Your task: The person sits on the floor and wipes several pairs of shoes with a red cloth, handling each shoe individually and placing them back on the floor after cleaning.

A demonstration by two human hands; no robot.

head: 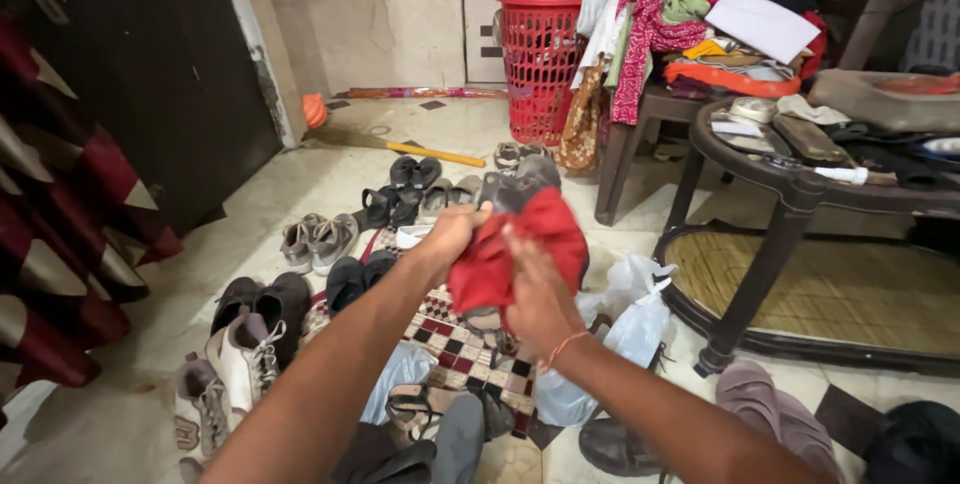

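My left hand (448, 236) and my right hand (537, 296) are raised together in front of me, both gripping a red cloth (512, 254). The cloth is bunched around a dark grey shoe (515, 184), whose upper part sticks out above the cloth. The left hand's fingers hold the cloth and shoe from the left, and the right hand presses the cloth from below and the right. An orange thread circles my right wrist.
Several pairs of shoes and sandals (318, 239) lie on the floor around a checkered mat (470, 349). Plastic bags (630, 319) lie at right. A dark round table (800, 179) stands right, a red laundry basket (538, 54) and a clothes-laden chair (700, 24) behind.
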